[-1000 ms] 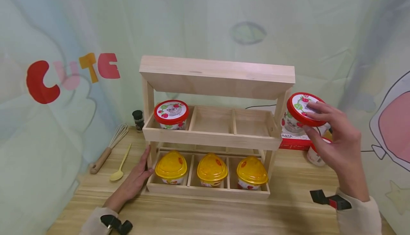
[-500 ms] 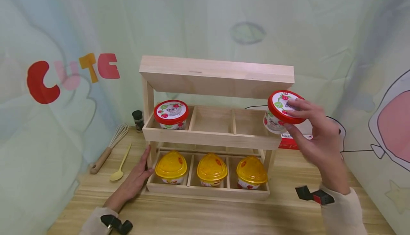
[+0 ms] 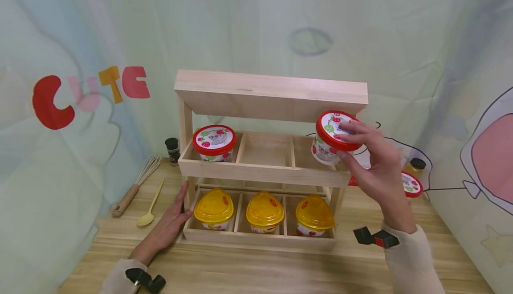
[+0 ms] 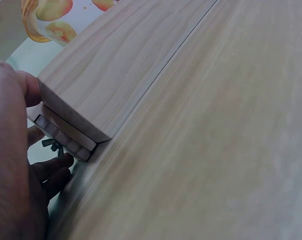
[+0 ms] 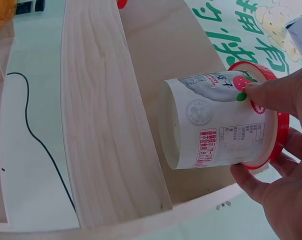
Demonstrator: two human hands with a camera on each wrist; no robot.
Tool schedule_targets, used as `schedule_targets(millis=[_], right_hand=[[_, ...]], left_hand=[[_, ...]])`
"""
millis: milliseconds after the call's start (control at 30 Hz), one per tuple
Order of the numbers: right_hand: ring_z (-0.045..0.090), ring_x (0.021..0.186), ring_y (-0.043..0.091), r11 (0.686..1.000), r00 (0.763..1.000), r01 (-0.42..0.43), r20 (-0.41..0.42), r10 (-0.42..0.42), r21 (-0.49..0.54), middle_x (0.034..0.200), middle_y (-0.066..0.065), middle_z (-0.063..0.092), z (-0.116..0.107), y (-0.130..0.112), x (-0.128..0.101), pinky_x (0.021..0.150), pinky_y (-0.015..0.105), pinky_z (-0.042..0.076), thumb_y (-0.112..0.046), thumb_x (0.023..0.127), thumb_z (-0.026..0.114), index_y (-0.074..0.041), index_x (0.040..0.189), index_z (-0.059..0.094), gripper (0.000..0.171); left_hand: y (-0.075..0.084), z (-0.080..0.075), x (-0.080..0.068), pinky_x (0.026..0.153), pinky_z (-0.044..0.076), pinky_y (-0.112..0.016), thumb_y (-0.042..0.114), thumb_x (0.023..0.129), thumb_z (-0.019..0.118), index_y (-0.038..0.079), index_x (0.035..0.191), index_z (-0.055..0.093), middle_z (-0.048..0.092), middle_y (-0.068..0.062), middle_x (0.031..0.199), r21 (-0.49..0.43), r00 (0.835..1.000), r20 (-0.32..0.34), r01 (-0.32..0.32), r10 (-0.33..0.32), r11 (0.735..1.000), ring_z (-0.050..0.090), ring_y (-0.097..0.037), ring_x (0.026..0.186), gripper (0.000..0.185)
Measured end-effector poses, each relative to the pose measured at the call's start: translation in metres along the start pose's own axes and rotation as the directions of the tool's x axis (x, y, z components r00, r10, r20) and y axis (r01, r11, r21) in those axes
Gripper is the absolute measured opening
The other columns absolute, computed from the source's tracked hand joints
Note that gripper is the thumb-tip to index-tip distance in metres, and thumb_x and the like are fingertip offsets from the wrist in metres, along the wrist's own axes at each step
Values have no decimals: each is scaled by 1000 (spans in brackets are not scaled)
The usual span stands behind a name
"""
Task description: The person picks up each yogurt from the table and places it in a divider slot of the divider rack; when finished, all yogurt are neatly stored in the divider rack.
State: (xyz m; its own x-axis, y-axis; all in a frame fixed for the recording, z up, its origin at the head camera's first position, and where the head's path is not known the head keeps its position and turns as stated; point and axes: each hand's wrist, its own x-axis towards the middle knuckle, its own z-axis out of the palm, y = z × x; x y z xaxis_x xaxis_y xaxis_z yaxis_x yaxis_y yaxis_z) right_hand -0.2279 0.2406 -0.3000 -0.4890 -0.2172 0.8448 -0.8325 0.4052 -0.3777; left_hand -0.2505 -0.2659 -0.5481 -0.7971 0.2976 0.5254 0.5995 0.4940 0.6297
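Note:
My right hand [image 3: 372,158] grips a white paper tub with a red lid [image 3: 334,136], printed with berries. The tub is tilted over the right compartment of the upper tier of a wooden rack [image 3: 264,173]; in the right wrist view, thumb and fingers hold the tub [image 5: 216,120] near its lid. My left hand [image 3: 170,222] rests against the rack's lower left side, fingers extended along it and thumb at the front corner. A second red-lidded tub [image 3: 214,142] sits in the upper left compartment. Below, yellow-lidded cups [image 3: 214,207] fill the three front compartments.
On the left lie a whisk [image 3: 138,185] and a yellow spoon [image 3: 148,209], near a black-capped jar [image 3: 172,151]. Behind my right hand are another red-lidded tub [image 3: 411,185] and a dark-capped jar [image 3: 417,165]. A slanted wooden board [image 3: 272,87] tops the rack.
My right hand has carried the red-lidded tub leftward, from beside the rack to over its upper right compartment. My left hand has stayed in place at the rack's side.

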Motion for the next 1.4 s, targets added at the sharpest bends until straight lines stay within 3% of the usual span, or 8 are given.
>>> schedule_targets(millis=[167, 367, 767, 933, 1033, 1133, 1300, 1400], right_hand=[[52, 148, 32, 999, 1000, 7, 22, -8, 42, 146, 21, 67, 11, 1, 7, 109, 18, 52, 21, 80, 75, 5, 124, 73, 47], [55, 146, 30, 998, 1000, 21, 21, -23, 59, 146, 20, 68, 26, 1, 12, 109, 19, 53, 18, 83, 76, 4, 124, 73, 44], [50, 150, 32, 990, 997, 23, 67, -32, 138, 149, 19, 65, 51, -1, 22, 109, 19, 52, 17, 87, 74, 3, 126, 70, 42], [49, 151, 33, 986, 997, 24, 75, -36, 163, 150, 17, 65, 61, -2, 25, 107, 18, 52, 14, 88, 75, 1, 127, 71, 41], [49, 151, 31, 987, 996, 18, 88, -33, 162, 150, 15, 65, 68, -2, 26, 107, 18, 53, 12, 89, 75, -1, 128, 71, 41], [50, 151, 28, 988, 995, 11, 98, -26, 153, 151, 13, 65, 75, -2, 28, 109, 20, 52, 11, 90, 76, -3, 127, 71, 40], [52, 150, 25, 992, 993, 16, 114, -30, 128, 150, 10, 66, 87, -2, 29, 113, 21, 50, 5, 90, 79, -6, 127, 73, 39], [53, 149, 27, 992, 991, 31, 127, -46, 119, 149, 11, 67, 94, -2, 31, 115, 22, 49, 3, 91, 79, -7, 127, 73, 38]], left_hand=[[16, -3, 3, 112, 15, 4, -2, 101, 54, 17, 173, 11, 5, 41, 170, 3, 1000, -11, -18, 18, 1000, 12, 28, 145, 86], [16, -4, 2, 112, 16, 4, -1, 101, 54, 17, 173, 11, 6, 39, 170, 7, 1000, -9, -7, 7, 1000, 13, 29, 144, 86], [18, -4, 2, 112, 17, 3, 2, 104, 53, 18, 174, 10, 16, -9, 180, -6, 1000, 5, 18, -18, 1000, 13, 29, 142, 84], [19, -4, 2, 110, 15, 4, 4, 105, 52, 17, 174, 9, 20, -44, 169, -15, 999, 18, 48, -47, 999, 12, 31, 139, 82], [19, -4, 2, 110, 15, 4, 4, 105, 52, 17, 174, 9, 21, -49, 166, -16, 998, 21, 52, -52, 999, 12, 31, 138, 82], [18, -4, 2, 110, 15, 4, 4, 105, 51, 17, 174, 8, 19, -35, 175, -14, 999, 23, 47, -46, 999, 12, 31, 139, 82], [17, -4, 2, 112, 14, 4, 2, 104, 52, 16, 174, 9, 7, 29, 175, -13, 1000, 14, 18, -18, 1000, 11, 29, 143, 83], [17, -4, 3, 112, 14, 4, 1, 103, 52, 15, 173, 10, 3, 42, 169, -13, 1000, 11, 5, -5, 1000, 11, 29, 144, 83]])
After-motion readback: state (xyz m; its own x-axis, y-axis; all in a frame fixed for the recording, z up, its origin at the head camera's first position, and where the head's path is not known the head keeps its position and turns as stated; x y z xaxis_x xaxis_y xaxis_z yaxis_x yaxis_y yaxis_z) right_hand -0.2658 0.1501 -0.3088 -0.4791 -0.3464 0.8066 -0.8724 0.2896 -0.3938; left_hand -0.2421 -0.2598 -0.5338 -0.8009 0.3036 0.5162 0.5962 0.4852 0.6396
